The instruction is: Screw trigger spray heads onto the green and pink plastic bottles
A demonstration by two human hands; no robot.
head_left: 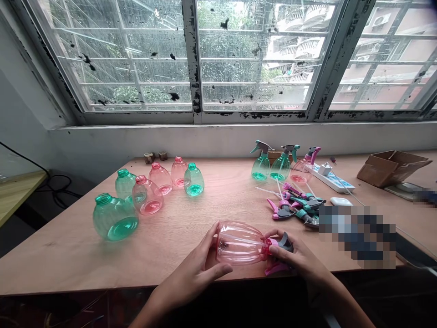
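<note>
A clear pink plastic bottle (239,243) lies on its side at the table's near edge. My left hand (194,273) cups its base, fingers wrapped round it. My right hand (300,259) grips the pink and grey spray head (282,248) at the bottle's neck. Beyond my right hand lies a pile of loose spray heads (297,207) in pink and teal, with their white tubes.
Several open green and pink bottles (146,196) stand at the left of the wooden table (68,250). Three bottles fitted with sprayers (282,164) stand at the back by a power strip (332,178). A cardboard box (392,168) sits at the far right.
</note>
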